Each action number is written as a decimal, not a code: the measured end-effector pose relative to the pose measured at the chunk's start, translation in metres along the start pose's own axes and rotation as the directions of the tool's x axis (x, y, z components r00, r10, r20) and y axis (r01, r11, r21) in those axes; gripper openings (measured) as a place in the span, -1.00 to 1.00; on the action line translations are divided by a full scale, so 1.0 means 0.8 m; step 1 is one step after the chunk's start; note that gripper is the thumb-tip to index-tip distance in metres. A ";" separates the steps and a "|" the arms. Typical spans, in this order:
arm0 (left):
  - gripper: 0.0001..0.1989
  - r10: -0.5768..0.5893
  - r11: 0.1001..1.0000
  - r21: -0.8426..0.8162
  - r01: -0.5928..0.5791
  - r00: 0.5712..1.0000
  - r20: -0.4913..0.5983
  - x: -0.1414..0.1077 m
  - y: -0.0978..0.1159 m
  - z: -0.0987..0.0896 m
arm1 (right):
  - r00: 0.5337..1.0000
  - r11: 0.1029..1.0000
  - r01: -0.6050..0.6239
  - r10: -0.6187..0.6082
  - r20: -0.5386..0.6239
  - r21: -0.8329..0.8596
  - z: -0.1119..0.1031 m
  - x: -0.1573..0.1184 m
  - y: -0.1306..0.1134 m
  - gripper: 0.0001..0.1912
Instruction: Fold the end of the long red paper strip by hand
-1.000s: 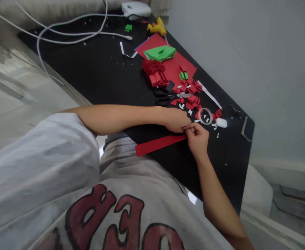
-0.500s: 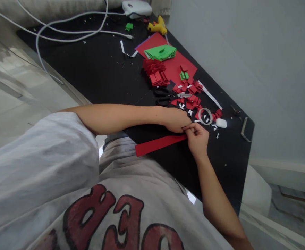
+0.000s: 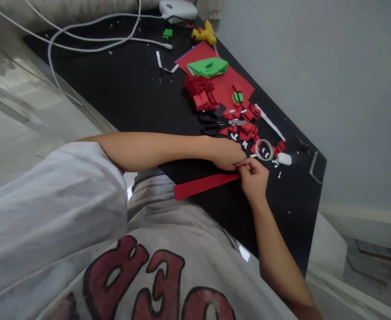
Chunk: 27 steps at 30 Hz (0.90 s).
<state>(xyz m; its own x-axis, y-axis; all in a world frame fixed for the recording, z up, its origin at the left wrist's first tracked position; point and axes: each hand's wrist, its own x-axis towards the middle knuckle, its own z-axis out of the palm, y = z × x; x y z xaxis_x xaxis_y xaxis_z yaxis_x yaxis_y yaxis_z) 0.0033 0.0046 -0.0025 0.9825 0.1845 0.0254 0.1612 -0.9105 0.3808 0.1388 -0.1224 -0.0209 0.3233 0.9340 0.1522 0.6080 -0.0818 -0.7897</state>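
Observation:
A long red paper strip (image 3: 205,186) stretches from the table's near edge up to my two hands, which meet at its far end. My right hand (image 3: 254,180) is closed in a pinch, with the strip's end under its fingers. Pressed close against it, my left hand (image 3: 227,153) is also closed, its back turned up and its fingertips mostly hidden; it seems to grip the same end. Just beyond the hands lie a roll of tape (image 3: 264,150), small white paper bits (image 3: 245,145) and folded red paper pieces (image 3: 248,131). Black-handled scissors (image 3: 211,123) rest behind my left hand.
Farther back are a stack of red folded pieces (image 3: 203,93), green folded paper (image 3: 208,67) on a red sheet (image 3: 238,84), and a yellow glue gun (image 3: 204,33). White cables (image 3: 91,44) loop at left. A white case (image 3: 284,158) and phone (image 3: 317,167) lie right, near the wall.
The hands and the red strip keep almost the same place. The whole view has shifted very slightly.

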 end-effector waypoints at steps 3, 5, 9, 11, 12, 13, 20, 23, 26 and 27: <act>-0.78 -0.005 1.000 -0.008 0.005 1.000 -0.001 0.000 0.000 0.000 | 1.000 1.000 0.014 -0.014 0.000 -0.015 0.000 0.000 0.000 -0.87; -0.80 -0.011 1.000 -0.028 0.011 1.000 -0.013 0.000 -0.001 0.001 | 1.000 1.000 0.014 -0.014 0.004 -0.014 0.000 0.000 0.000 -0.87; -0.81 -0.013 0.999 -0.040 0.012 1.000 -0.017 0.001 -0.002 0.002 | 1.000 1.000 0.004 -0.004 0.001 0.003 0.000 0.000 0.001 -0.87; -0.79 -0.005 1.000 -0.022 0.004 1.000 -0.013 0.001 -0.002 0.002 | 1.000 1.000 0.006 -0.006 -0.004 0.011 0.000 0.000 0.001 -0.88; -0.79 0.000 1.000 -0.015 0.000 1.000 -0.011 0.001 -0.002 0.002 | 1.000 1.000 0.007 -0.007 -0.003 0.010 0.000 0.000 0.001 -0.88; -0.78 0.002 1.000 -0.010 -0.002 1.000 -0.010 0.001 -0.002 0.002 | 1.000 1.000 0.008 -0.008 -0.002 0.005 0.000 0.000 0.001 -0.88; -0.79 -0.011 0.999 -0.037 0.009 1.000 -0.028 0.003 -0.003 0.004 | 1.000 1.000 0.006 -0.006 -0.002 0.000 0.000 0.000 -0.001 -0.88; -0.81 -0.001 0.999 -0.044 -0.001 0.999 -0.052 0.004 -0.003 0.007 | 1.000 1.000 0.010 -0.010 -0.003 -0.001 0.000 0.000 0.000 -0.88; -0.82 0.008 1.000 -0.025 -0.010 0.999 -0.053 0.003 -0.003 0.006 | 1.000 1.000 0.008 -0.008 0.002 0.017 0.000 0.000 0.003 -0.89; -0.81 0.006 1.000 -0.020 -0.007 0.999 -0.046 0.002 -0.002 0.005 | 1.000 1.000 0.004 -0.004 0.005 0.029 0.000 0.000 0.003 -0.90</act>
<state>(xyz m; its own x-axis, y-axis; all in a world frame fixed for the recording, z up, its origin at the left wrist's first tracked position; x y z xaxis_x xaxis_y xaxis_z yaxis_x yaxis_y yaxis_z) 0.0051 0.0049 -0.0070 0.9782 0.1956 0.0702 0.1522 -0.9043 0.3988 0.1404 -0.1225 -0.0229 0.3174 0.9359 0.1527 0.5881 -0.0680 -0.8059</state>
